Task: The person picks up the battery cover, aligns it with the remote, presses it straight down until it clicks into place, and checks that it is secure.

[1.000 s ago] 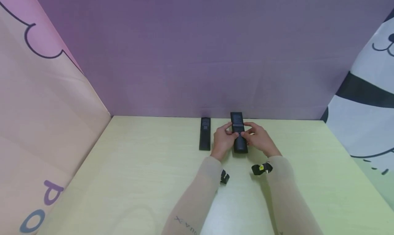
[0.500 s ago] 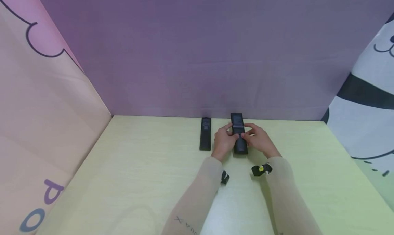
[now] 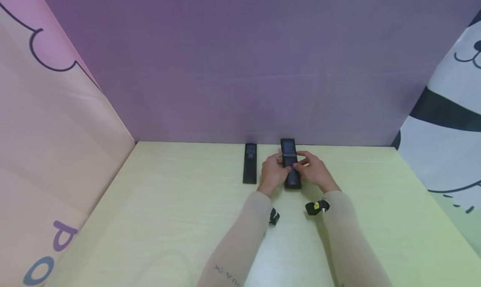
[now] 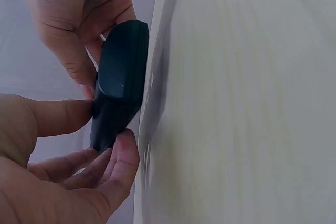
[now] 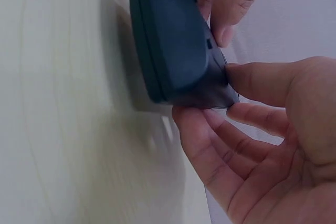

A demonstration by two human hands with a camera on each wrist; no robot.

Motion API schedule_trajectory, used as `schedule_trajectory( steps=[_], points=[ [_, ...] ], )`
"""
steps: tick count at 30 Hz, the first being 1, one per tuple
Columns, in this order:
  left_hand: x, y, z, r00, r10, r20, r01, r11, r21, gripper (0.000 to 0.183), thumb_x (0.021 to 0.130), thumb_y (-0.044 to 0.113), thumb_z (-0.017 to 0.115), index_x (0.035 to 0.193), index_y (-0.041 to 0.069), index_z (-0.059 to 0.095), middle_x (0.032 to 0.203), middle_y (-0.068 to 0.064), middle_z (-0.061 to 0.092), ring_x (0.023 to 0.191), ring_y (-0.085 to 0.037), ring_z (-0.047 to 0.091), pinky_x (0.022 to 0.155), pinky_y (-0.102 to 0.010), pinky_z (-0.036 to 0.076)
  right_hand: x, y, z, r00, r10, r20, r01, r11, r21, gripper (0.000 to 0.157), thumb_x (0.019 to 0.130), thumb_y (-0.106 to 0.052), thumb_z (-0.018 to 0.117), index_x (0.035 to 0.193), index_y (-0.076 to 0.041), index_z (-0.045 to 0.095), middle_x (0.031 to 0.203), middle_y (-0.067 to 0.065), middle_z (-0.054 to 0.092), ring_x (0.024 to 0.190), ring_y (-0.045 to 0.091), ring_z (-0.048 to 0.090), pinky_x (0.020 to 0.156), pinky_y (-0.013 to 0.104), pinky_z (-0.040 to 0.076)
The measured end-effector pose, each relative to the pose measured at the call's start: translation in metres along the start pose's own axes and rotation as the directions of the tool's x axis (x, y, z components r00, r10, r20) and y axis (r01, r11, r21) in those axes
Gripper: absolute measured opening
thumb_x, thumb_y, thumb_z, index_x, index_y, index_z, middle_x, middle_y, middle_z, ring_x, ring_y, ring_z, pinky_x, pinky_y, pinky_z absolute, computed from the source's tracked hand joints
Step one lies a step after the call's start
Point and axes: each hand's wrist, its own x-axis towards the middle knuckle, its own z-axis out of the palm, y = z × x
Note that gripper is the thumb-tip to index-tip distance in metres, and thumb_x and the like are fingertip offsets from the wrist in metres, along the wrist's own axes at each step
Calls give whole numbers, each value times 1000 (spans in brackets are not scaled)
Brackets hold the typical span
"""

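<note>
A black remote control is held by both hands near the back of the table, with a printed label panel at its far end. My left hand pinches its left side, thumb on the upper face. From the other side my right hand does the same, the two thumbs almost meeting. The left wrist view shows the rounded near end of the remote, fingertips curled under its edge. In the right wrist view, that end stands close over the table, shadow beside it.
A second slim black remote-like bar with a small printed label lies flat left of the hands. Behind it, a purple backdrop meets the table's back edge. Printed panels stand at left and right. Both wrists wear black straps.
The remote and both hands have shifted very slightly toward me. My left index finger has drawn back a little along the remote's left edge. The other black bar has not moved.
</note>
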Motion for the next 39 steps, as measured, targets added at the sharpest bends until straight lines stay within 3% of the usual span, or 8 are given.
schedule_trajectory(
  steps=[7, 13, 19, 23, 30, 39],
  points=[
    [-1, 0, -2, 1000, -5, 10, 5, 998, 58, 59, 86, 7, 79, 142, 11, 61, 118, -8, 76, 109, -22, 72, 98, -37, 55, 0, -1, 3, 1000, -1, 3, 1, 1000, -6, 59, 101, -18, 59, 154, -2, 38, 129, 32, 62, 79, 20, 69, 70, 27, 53],
    [0, -2, -1, 1000, 4, 30, -6, 996, 90, 58, 82, 3, 78, 138, 12, 65, 118, -8, 77, 109, -24, 71, 98, -38, 54, -1, 1, 5, 1000, -7, -4, 7, 1000, -30, 59, 100, -17, 61, 153, 0, 39, 126, 32, 64, 79, 20, 69, 70, 27, 53],
    [1, -3, -2, 999, 18, 36, -23, 991, 133, 54, 82, 6, 78, 134, 12, 67, 115, -8, 77, 105, -25, 71, 94, -40, 56, -1, 0, 7, 1000, -16, -14, 16, 998, -59, 58, 100, -17, 62, 151, 3, 42, 127, 32, 64, 99, 34, 71, 80, 36, 56],
    [3, -3, -2, 999, 1, 50, -9, 989, 146, 56, 83, 5, 76, 138, 11, 65, 122, -10, 75, 111, -26, 70, 97, -40, 55, -1, -1, 9, 1000, -11, -23, 10, 998, -59, 57, 99, -16, 62, 149, 4, 43, 128, 33, 64, 107, 39, 69, 85, 41, 57],
    [4, -4, -2, 998, -6, 68, -7, 983, 181, 54, 85, 7, 74, 138, 11, 64, 131, -11, 71, 118, -28, 67, 101, -40, 54, 1, 3, 11, 998, -39, -51, 34, 995, -92, 52, 98, -16, 63, 144, 5, 49, 127, 30, 66, 109, 40, 70, 88, 44, 57],
    [3, -5, -3, 997, 30, 67, -43, 977, 210, 51, 84, 7, 74, 134, 11, 68, 126, -12, 73, 112, -29, 69, 96, -40, 56, 2, 4, 12, 997, -48, -66, 40, 992, -117, 49, 98, -17, 64, 141, 4, 54, 125, 27, 68, 109, 39, 70, 89, 45, 56]
  ],
)
